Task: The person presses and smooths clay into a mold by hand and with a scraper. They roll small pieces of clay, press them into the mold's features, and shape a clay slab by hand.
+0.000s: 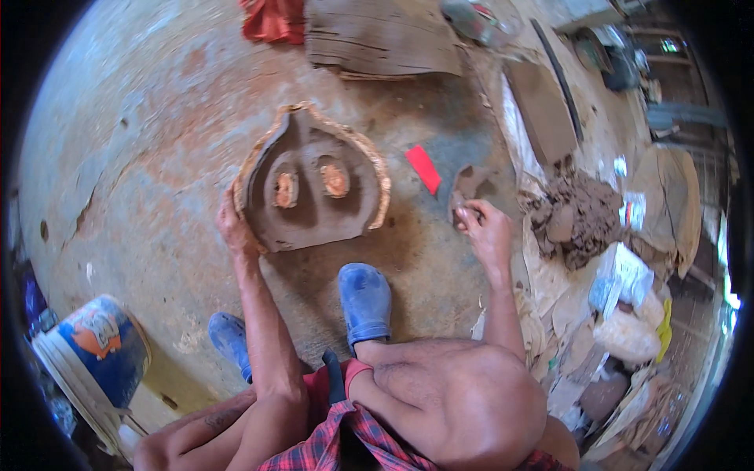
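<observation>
A rounded tan-rimmed mould [381, 200] lined with dark grey clay [310, 220] stands tilted up on the floor. It has a narrow neck at the top and two oval openings showing rough orange insides. My left hand [236, 224] grips its left edge. To the right, my right hand [479, 220] pinches a thin, curled piece of dark clay [471, 183] at floor level. A red flat strip [424, 169] lies between the mould and that piece.
Clay boards [377, 35], a red cloth [271, 20] and a clay slab [540, 110] lie beyond. A clay heap [573, 220], bags [624, 337] and sheets crowd the right. A bucket [86, 353] stands left. My blue clogs [365, 302] are below the mould.
</observation>
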The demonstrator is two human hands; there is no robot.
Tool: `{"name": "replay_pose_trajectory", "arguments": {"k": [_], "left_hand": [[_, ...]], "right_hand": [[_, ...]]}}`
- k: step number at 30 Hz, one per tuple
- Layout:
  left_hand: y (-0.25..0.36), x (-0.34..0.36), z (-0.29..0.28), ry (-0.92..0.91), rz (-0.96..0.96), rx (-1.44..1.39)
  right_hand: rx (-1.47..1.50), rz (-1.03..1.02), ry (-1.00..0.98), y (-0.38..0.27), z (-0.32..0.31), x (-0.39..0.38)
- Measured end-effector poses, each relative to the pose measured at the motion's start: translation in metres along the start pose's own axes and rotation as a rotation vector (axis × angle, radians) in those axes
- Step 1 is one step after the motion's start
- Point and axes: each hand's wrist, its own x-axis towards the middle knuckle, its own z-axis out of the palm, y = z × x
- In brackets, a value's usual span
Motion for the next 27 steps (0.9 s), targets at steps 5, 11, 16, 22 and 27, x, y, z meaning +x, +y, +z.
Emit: {"name": "replay_pose_trajectory", "arguments": {"k": [5, 11, 16, 22, 27], "left_hand": [[-0.01, 0.005, -0.004, -0.014, 0.06, 0.075], [-0.003, 0.011, -0.002, -0.005, 0.048, 0.141], [0.006, 0.009, -0.009, 0.047, 0.076, 0.181], [-0.011, -0.009, 0.003, 0.031, 0.089, 0.123], [-0.033, -0.02, -0.018, 0.274, 0.135, -0.024]], "right_hand": [[-0.063, -0.053, 0.259, 0.054, -0.009, 0.05], [-0.214, 0.051, 0.215, 0.072, -0.002, 0.048], [-0.228, -0.057, 0.251, 0.055, 0.06, 0.04], [-0.044, -0.019, 0.395, 0.094, 0.029, 0.041], [0.115, 0.006, 0.544, 0.056, 0.004, 0.045]]}}
